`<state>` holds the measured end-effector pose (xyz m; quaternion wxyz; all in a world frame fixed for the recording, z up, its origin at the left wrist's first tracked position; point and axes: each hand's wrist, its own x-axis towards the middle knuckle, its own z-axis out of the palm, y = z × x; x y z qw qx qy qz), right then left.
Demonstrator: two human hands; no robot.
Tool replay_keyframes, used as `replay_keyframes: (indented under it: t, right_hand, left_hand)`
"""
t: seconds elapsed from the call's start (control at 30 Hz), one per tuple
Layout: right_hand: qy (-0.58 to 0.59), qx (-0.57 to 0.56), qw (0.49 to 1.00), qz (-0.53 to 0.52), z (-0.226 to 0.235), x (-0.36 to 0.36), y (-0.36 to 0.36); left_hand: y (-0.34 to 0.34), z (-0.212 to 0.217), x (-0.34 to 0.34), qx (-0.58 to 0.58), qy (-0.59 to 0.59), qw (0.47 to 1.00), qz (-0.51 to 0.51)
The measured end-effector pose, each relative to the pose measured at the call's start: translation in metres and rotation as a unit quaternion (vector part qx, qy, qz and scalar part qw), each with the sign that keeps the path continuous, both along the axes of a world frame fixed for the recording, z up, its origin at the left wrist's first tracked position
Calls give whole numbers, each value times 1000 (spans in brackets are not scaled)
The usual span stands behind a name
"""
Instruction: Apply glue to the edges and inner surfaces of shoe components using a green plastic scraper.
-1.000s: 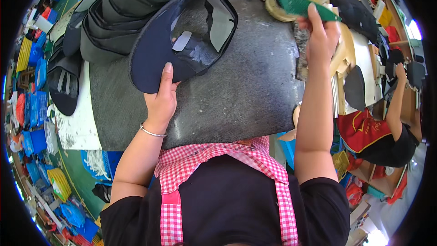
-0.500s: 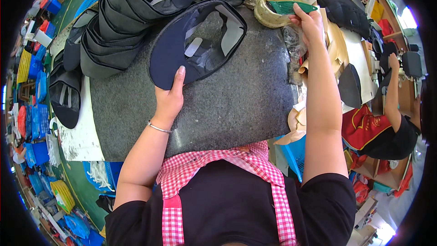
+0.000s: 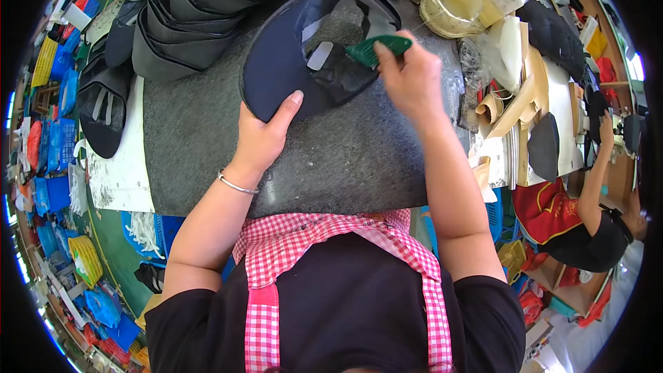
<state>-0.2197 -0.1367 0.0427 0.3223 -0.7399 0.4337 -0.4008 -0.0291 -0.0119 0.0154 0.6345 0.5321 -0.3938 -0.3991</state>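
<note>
My left hand (image 3: 266,131) grips the near edge of a dark fabric piece (image 3: 276,62), which looks like a shoe upper, with its thumb on top. The piece is tilted up over the mat, its opening facing me, with pale grey patches inside. In my right hand (image 3: 414,83) is a flat green plastic spreader (image 3: 376,50), pinched between thumb and fingers. The spreader's wide end reaches into the opening at the right side; whether it touches the lining I cannot tell. Beyond my right hand stands a yellowed plastic tub (image 3: 452,10) with its top cut open.
A dark grey mat (image 3: 207,145) covers the worktable. Similar dark pieces (image 3: 179,41) lie nested at the far left, and another (image 3: 103,107) lies at the left edge. Brown paper (image 3: 518,110) and clear plastic (image 3: 507,52) lie at right. A co-worker's arm (image 3: 597,166) shows far right.
My right hand has moved left and nearer from the tub, bringing the green spreader into the piece's opening. My left hand still holds the piece. The whole view has shifted somewhat.
</note>
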Motion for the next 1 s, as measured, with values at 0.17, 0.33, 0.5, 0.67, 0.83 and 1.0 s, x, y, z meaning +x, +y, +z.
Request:
replay_keyframes:
  t: [0.17, 0.33, 0.5, 0.67, 0.83, 1.0]
  right_hand:
    - [-38, 9, 999, 1, 5, 20, 12]
    - [73, -97, 991, 53, -7, 34, 11]
    - [-83, 137, 985, 58, 9, 28, 36]
    - [58, -5, 998, 13, -4, 12, 46]
    - [45, -66, 996, 36, -7, 13, 66]
    - [68, -21, 997, -18, 10, 12, 61]
  left_hand:
    - [9, -17, -7, 33, 80, 994, 61]
    - [9, -24, -4, 61, 25, 997, 49]
    - [9, -22, -10, 39, -9, 995, 90]
    - [11, -25, -8, 67, -6, 996, 64]
    - [10, -20, -10, 53, -53, 995, 63]
    - [10, -20, -6, 47, -81, 994, 64]
